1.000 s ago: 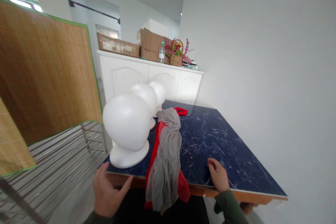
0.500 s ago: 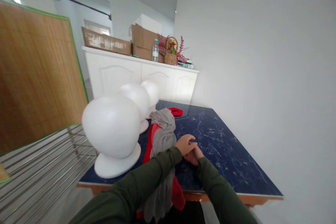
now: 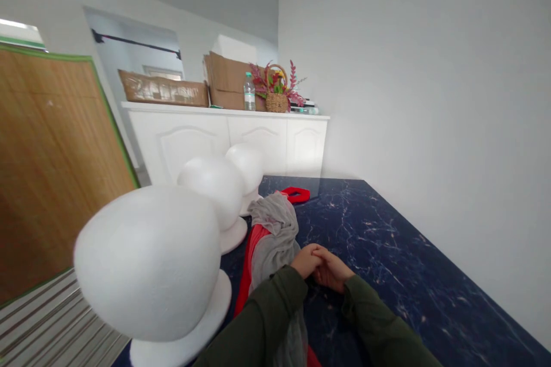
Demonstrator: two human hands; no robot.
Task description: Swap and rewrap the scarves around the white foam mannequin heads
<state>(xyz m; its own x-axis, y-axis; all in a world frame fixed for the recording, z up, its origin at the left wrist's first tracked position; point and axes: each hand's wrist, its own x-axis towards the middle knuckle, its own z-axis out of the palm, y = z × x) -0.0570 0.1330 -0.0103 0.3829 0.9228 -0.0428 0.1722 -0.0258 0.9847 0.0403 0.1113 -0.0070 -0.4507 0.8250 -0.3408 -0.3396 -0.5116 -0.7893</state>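
My left hand (image 3: 306, 261) and my right hand (image 3: 334, 271) are clasped together just above the dark blue marbled table (image 3: 379, 252), fingers folded into each other. No object shows between them. A grey cloth like a scarf (image 3: 275, 243) lies lengthwise on the table, close by my left hand and passing under my left forearm. Red cloth (image 3: 246, 275) shows along its left side. To the left stand three white foam mannequin heads in a row, a near one (image 3: 146, 264), a middle one (image 3: 210, 188) and a far one (image 3: 245, 164).
At the far end of the table lies a red band-like piece (image 3: 298, 195). Behind it a white cabinet (image 3: 189, 137) carries cardboard boxes (image 3: 232, 83), a bottle (image 3: 249, 94) and a flower basket (image 3: 276, 103). A metal rack (image 3: 55, 327) and wooden-looking panel (image 3: 55, 166) are at left.
The view has moved closer and tilted, so the heads look larger and lower. My hands remain together, with the fingers now more tightly clasped.
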